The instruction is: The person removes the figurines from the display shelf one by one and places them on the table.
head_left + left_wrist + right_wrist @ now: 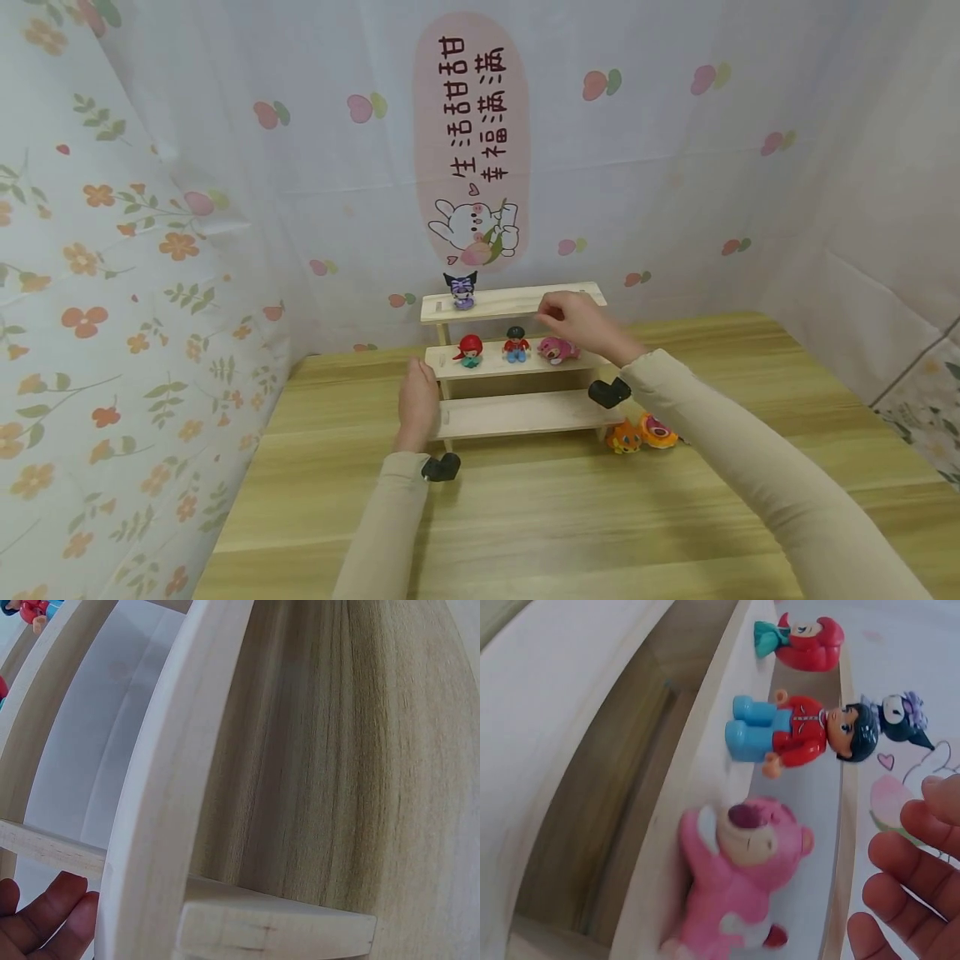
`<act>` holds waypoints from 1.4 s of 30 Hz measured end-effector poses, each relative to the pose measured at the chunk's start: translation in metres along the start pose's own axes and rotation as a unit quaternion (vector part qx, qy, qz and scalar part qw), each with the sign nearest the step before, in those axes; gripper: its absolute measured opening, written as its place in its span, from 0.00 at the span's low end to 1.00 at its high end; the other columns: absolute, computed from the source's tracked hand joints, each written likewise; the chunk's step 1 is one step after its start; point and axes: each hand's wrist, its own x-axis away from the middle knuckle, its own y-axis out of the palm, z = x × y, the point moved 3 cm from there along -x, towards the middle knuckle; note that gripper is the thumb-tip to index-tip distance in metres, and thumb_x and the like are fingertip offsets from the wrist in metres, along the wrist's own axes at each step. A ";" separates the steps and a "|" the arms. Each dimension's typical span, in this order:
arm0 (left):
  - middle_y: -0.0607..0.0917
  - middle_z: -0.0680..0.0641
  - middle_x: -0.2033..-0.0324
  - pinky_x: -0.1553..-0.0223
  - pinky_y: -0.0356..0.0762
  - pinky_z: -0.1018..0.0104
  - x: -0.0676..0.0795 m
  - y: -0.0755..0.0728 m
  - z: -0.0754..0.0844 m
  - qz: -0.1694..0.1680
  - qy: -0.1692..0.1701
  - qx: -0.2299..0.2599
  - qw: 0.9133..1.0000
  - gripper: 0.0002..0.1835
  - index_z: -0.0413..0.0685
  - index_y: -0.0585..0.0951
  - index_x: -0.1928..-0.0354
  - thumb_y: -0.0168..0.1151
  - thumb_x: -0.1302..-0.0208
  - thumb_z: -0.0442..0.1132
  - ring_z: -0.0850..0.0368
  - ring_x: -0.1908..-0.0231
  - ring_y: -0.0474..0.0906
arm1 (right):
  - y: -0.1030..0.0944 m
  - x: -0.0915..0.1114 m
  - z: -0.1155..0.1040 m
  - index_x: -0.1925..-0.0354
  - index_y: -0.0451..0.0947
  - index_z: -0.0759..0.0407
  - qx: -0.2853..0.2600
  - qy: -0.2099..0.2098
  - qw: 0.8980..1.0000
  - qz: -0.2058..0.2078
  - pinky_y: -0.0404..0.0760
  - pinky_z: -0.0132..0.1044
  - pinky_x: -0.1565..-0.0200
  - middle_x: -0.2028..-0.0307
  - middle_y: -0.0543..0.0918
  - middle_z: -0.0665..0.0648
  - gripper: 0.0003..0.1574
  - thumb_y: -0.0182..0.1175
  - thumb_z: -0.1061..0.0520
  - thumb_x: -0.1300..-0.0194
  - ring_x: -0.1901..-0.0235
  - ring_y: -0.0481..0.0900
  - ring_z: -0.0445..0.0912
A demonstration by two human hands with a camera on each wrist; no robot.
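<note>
A three-tier wooden shelf (517, 412) stands on the table. My left hand (417, 404) is upright at its left end; in the left wrist view its bent fingers (64, 919) are close by the side bar. My right hand (587, 323) hovers in front of the top tier's right part, fingers (900, 855) loosely bent, nothing between them. Below it on the middle tier lies a pink bear figure (739, 877). Beside the bear are a toy figure in a red jacket (802, 731) and a red-haired mermaid figure (470, 350). A dark-hooded purple figure (462, 292) occupies the top tier's left end.
An orange figure (624, 437) and an orange-and-pink figure (657, 431) are on the table by the shelf's lower right corner, partly beside my right sleeve. A printed cloth (330, 208) hangs behind the shelf. Floral cloth (112, 333) borders the table on the left.
</note>
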 end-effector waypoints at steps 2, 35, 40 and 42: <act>0.74 0.39 0.77 0.74 0.69 0.54 0.000 0.001 -0.001 -0.002 0.000 -0.003 1.000 0.17 0.39 0.70 0.56 0.34 0.24 0.44 0.46 0.74 0.73 | 0.003 -0.005 -0.003 0.69 0.78 0.59 0.003 -0.008 1.000 0.002 0.69 0.36 0.69 0.76 0.78 0.52 0.07 0.60 0.57 0.34 0.76 0.70 0.43; 0.70 0.45 0.80 0.79 0.63 0.62 0.000 -0.001 0.000 -0.007 -0.003 0.025 1.000 0.16 0.41 0.68 0.60 0.33 0.23 0.44 0.51 0.78 0.68 | 0.014 -0.086 -0.045 0.61 0.75 0.61 -0.022 0.009 0.999 0.042 0.69 0.38 0.66 0.71 0.78 0.57 0.08 0.57 0.55 0.32 0.71 0.71 0.47; 0.70 0.45 0.80 0.79 0.64 0.61 0.001 -0.001 0.000 -0.001 -0.002 0.029 1.000 0.16 0.41 0.69 0.60 0.33 0.23 0.44 0.50 0.78 0.68 | 0.016 -0.095 -0.047 0.54 0.76 0.61 -0.033 0.024 0.998 0.045 0.71 0.38 0.66 0.69 0.80 0.58 0.12 0.56 0.55 0.31 0.71 0.73 0.48; 0.71 0.44 0.79 0.79 0.64 0.61 0.001 -0.001 0.000 0.002 -0.002 0.029 1.000 0.16 0.41 0.69 0.61 0.33 0.24 0.44 0.50 0.78 0.69 | 0.017 -0.099 -0.047 0.54 0.76 0.61 -0.027 0.029 0.998 0.044 0.71 0.38 0.66 0.68 0.81 0.58 0.13 0.57 0.54 0.31 0.70 0.73 0.48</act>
